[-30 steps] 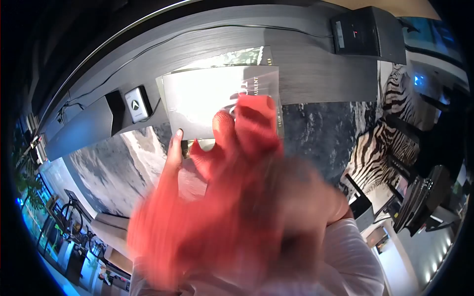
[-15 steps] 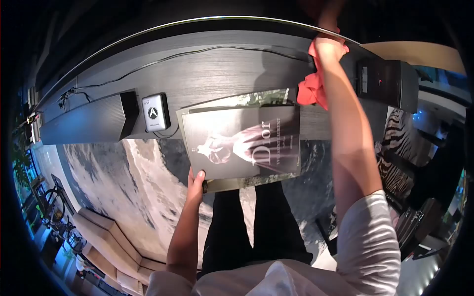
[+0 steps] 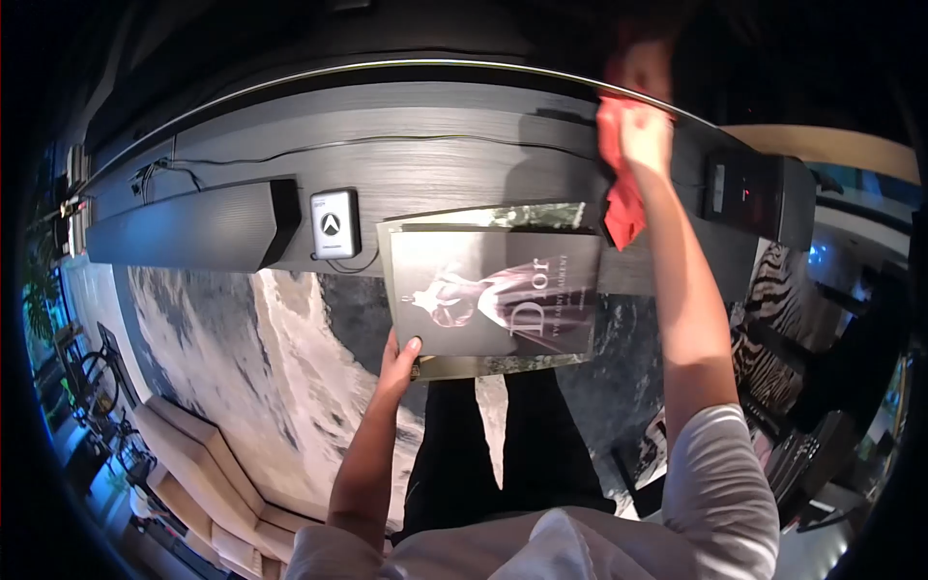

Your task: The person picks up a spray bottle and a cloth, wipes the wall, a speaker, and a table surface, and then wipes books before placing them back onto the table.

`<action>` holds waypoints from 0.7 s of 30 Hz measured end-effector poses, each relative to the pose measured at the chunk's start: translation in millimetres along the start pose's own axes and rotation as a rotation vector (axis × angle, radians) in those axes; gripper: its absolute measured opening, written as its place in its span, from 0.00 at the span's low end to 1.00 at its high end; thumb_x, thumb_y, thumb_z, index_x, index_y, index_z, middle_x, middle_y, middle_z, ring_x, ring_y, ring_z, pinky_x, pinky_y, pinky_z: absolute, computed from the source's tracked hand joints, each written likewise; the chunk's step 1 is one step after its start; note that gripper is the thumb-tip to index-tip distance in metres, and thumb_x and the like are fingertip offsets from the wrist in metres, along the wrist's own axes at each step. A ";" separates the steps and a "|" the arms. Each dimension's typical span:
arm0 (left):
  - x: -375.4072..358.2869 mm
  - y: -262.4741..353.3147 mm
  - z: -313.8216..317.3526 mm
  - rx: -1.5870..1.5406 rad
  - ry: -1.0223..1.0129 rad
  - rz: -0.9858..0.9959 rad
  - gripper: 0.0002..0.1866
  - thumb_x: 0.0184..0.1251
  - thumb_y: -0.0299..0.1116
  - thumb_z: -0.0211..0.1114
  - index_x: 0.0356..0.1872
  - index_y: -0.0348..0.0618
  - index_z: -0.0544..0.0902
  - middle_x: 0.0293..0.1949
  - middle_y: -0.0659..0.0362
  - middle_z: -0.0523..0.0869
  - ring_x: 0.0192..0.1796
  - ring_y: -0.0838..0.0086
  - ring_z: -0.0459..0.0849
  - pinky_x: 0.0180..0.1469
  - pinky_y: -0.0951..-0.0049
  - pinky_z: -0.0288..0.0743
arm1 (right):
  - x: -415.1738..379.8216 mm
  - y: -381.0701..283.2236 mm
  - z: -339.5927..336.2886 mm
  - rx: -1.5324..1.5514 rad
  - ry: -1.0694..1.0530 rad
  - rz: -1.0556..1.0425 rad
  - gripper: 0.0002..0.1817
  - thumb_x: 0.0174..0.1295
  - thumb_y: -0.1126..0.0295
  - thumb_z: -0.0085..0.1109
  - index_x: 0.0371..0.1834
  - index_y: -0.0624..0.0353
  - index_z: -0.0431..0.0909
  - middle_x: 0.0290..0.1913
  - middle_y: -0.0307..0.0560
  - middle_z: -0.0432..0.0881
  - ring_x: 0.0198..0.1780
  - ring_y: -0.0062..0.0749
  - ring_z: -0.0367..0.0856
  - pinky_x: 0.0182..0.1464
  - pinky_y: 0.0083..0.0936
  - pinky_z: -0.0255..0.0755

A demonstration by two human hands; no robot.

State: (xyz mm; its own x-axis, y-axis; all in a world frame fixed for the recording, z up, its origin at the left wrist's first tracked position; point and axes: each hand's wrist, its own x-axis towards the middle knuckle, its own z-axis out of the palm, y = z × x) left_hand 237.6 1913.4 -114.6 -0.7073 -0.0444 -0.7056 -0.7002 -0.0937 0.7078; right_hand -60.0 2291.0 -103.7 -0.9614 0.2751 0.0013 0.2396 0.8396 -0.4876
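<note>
My left hand grips the lower left corner of a stack of large books, its thumb on top. The upper book has a dark cover with a pale dress and the word Dior. Beneath it the edges of another book stick out, with a greenish picture. The stack overlaps the front edge of the cabinet top. My right hand is closed on a red cloth at the back of the cabinet top, near the glossy screen's lower edge. Part of the cloth hangs down toward the books.
On the dark cabinet top stand a long soundbar, a small silver box with a cable and a black box at the right. A thin cable runs along the back. Below lie a patterned rug and a beige sofa.
My right hand and the red cloth have shifted slightly along the back of the cabinet, and the cloth is bunched narrower. The view has tilted a little; my left hand still holds the books.
</note>
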 end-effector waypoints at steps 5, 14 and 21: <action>3.4 -9.7 -1.1 -0.080 -0.022 0.035 0.28 0.60 0.42 0.62 0.57 0.36 0.68 0.49 0.56 0.76 0.53 0.73 0.72 0.57 0.73 0.64 | 11.3 5.0 64.4 -0.691 0.123 0.000 0.25 0.58 0.52 0.41 0.40 0.61 0.81 0.47 0.60 0.77 0.50 0.55 0.72 0.53 0.50 0.61; 3.6 -10.0 -2.6 -0.117 -0.038 0.061 0.24 0.58 0.37 0.64 0.52 0.37 0.70 0.44 0.59 0.77 0.48 0.76 0.72 0.53 0.74 0.66 | -12.3 -66.0 65.0 -0.228 0.166 -0.561 0.15 0.52 0.72 0.50 0.43 0.54 0.79 0.42 0.53 0.79 0.46 0.45 0.75 0.48 0.43 0.65; 2.2 -5.9 -3.4 -0.064 -0.056 0.062 0.24 0.57 0.37 0.64 0.52 0.37 0.69 0.44 0.59 0.77 0.47 0.76 0.72 0.53 0.73 0.66 | -21.1 -267.2 174.9 -0.213 -0.065 -1.183 0.19 0.60 0.68 0.46 0.55 0.46 0.73 0.60 0.44 0.72 0.56 0.43 0.72 0.55 0.44 0.67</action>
State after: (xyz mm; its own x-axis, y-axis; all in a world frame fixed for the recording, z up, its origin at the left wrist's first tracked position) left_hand 240.5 1910.5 -120.5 -0.7548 0.0034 -0.6559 -0.6483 -0.1563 0.7452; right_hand -127.3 1978.9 -126.2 -0.6048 -0.7363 0.3033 -0.7833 0.6188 -0.0598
